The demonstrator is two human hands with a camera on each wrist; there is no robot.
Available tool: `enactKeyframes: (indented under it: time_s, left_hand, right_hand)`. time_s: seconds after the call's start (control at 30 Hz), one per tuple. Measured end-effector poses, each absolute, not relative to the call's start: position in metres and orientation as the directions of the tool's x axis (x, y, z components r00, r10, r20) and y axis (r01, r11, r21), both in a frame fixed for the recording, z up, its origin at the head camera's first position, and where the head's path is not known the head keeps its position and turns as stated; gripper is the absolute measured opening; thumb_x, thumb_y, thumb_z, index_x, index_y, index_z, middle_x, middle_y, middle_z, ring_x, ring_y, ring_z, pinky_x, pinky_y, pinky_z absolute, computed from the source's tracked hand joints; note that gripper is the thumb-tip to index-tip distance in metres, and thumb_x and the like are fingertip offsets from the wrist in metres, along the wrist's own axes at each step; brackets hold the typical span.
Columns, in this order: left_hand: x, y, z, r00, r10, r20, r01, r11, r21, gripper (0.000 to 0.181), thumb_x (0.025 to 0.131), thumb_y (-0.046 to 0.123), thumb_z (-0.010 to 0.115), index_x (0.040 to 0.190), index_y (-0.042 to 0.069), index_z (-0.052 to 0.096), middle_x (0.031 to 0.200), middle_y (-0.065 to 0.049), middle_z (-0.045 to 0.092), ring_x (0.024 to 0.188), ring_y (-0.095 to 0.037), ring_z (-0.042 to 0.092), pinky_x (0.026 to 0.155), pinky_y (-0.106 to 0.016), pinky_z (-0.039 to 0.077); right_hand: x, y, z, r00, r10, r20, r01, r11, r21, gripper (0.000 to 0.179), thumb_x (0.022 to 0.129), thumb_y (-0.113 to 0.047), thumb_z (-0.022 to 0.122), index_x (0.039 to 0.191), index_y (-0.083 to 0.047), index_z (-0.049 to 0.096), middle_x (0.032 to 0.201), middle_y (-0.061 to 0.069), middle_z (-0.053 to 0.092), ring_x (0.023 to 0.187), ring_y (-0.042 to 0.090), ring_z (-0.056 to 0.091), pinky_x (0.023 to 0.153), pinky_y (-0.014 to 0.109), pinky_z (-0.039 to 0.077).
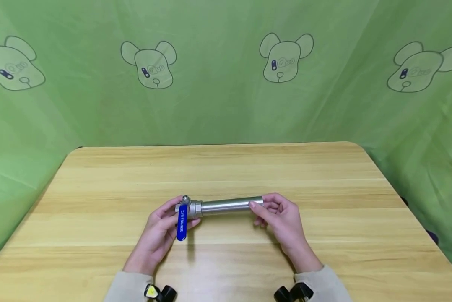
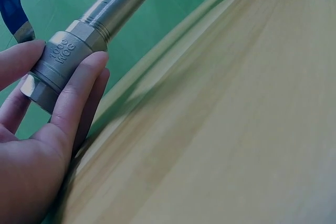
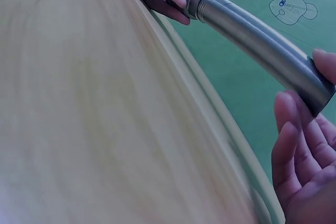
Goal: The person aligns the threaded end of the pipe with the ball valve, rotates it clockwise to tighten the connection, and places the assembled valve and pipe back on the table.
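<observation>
A steel ball valve (image 2: 65,56) with a blue lever handle (image 1: 182,222) is joined to a smooth steel pipe (image 1: 226,205). My left hand (image 1: 159,235) grips the valve body, its fingers around the hex end, and "1000 WOG" shows on the metal in the left wrist view. The lever points toward me. At the pipe's other end, my right hand (image 1: 284,222) pinches the tube between thumb and fingers. A few threads show where the pipe enters the valve. Valve and pipe are held roughly level above the wooden table (image 1: 226,167).
Behind the table hangs a green curtain (image 1: 218,105) printed with bear-head outlines; it also runs down both sides. The table's far corners are rounded. Small black devices (image 1: 294,292) are strapped at both wrists over light sleeves (image 1: 324,285).
</observation>
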State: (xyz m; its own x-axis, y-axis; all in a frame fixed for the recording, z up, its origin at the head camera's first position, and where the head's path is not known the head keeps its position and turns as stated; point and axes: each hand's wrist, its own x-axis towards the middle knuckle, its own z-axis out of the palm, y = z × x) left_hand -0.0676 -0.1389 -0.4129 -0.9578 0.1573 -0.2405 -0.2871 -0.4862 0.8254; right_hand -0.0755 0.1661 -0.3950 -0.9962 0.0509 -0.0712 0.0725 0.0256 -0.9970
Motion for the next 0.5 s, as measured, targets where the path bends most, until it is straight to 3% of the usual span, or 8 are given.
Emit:
enactKeyframes:
  time_s: [0.17, 0.33, 0.5]
  left_hand:
    - [-0.0683, -0.1384, -0.4135, -0.958, 0.165, -0.233, -0.285, -0.485, 0.827, 0.034, 0.101, -0.008, 0.057, 0.123, 0.014, 0.07, 0.135, -0.009, 0.066, 0.122, -0.027, 0.073, 0.11, -0.049, 0.062]
    - [-0.0682, -0.138, -0.4135, -0.958, 0.154, -0.243, -0.287, -0.492, 0.822, 0.036, 0.1, -0.01, 0.057, 0.126, 0.011, 0.069, 0.139, -0.011, 0.063, 0.124, -0.028, 0.071, 0.11, -0.048, 0.062]
    - [-0.0655, -0.1375, -0.4135, -0.956, 0.143, -0.257, -0.293, -0.503, 0.813, 0.038, 0.099, -0.011, 0.056, 0.131, 0.008, 0.067, 0.143, -0.012, 0.059, 0.126, -0.029, 0.07, 0.111, -0.048, 0.062]
  right_hand:
    - [-0.0767, 0.1663, -0.3979, -0.996, 0.069, -0.064, 0.07, 0.088, -0.994, 0.023, 0.098, -0.018, 0.081, 0.103, -0.001, 0.068, 0.08, 0.007, 0.077, 0.063, 0.018, 0.073, 0.057, 0.026, 0.064]
    - [-0.0766, 0.1672, -0.3982, -0.999, 0.035, -0.037, 0.04, 0.081, -0.996, 0.036, 0.095, -0.012, 0.082, 0.125, 0.0, 0.068, 0.097, -0.002, 0.076, 0.084, 0.013, 0.076, 0.073, 0.023, 0.068]
    - [-0.0763, 0.1684, -0.3995, -0.999, -0.031, -0.005, 0.003, 0.064, -0.998, 0.055, 0.09, -0.005, 0.085, 0.142, -0.006, 0.065, 0.119, 0.0, 0.07, 0.109, 0.012, 0.072, 0.091, 0.023, 0.068]
